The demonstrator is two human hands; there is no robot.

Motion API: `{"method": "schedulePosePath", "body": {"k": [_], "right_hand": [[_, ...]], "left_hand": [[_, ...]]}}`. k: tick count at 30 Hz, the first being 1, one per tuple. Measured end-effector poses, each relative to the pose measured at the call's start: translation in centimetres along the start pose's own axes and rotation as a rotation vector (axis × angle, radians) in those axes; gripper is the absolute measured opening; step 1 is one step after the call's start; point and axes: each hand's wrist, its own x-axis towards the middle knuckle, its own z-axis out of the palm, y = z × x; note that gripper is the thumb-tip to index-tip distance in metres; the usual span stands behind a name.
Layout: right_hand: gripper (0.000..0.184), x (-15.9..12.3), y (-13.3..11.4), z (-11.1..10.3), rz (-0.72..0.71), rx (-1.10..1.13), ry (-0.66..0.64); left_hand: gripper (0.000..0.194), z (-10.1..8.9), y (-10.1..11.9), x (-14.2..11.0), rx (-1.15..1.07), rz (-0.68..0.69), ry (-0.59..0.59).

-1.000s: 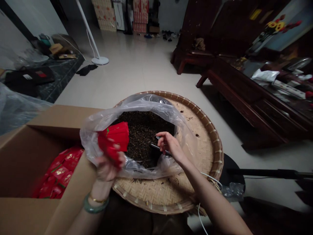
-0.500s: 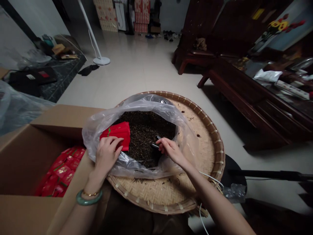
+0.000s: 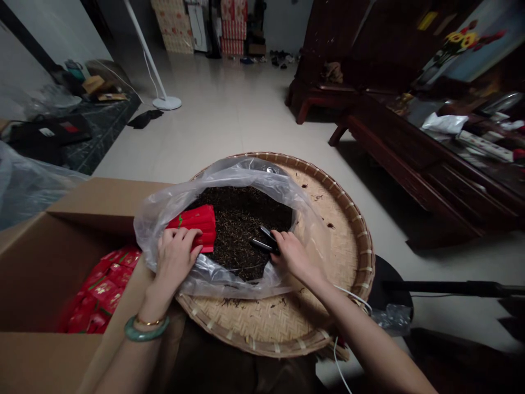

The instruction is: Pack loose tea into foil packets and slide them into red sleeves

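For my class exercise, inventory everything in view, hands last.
Woven tray: one, tan, centre
Plastic bag: one, clear, on tray
Leaf bits: uncountable, brown, in bag
Packets: several, red, bag's left
Tool: one, black-silver, bag's right
Cardboard box: one, brown, left
Boxed packets: many, red, inside
Stand: one, white, back left
Stacked boxes: several, red, cream, back
Bench: one, dark, back right
Low table: one, dark, right
Flowers: several, yellow-red, upper right
Left hand: one, at packets
Right hand: one, on tool

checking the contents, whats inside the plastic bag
Dark loose strands, with red packets at left. The right hand holds a black tool over the strands. Anything under the packets or top layer is hidden.
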Motion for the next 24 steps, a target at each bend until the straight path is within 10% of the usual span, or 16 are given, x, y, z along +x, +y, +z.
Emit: {"method": "schedulePosePath", "body": {"k": [8, 16, 24], "right_hand": [[0.045, 0.7, 1.4, -0.8, 0.054, -0.007, 0.302], [0.023, 0.9, -3.8, 0.5, -0.289, 0.494, 0.096], [0.043, 0.9, -7.9, -2.7, -0.431, 0.623, 0.412]], "left_hand": [[0.009, -0.2, -0.3, -0.4, -0.057, 0.017, 0.077], [0.007, -1.0, -0.5, -0.7, -0.376, -0.014, 0.277], [0.021, -0.6, 5.6, -0.8, -1.000, -0.310, 0.187]]}}
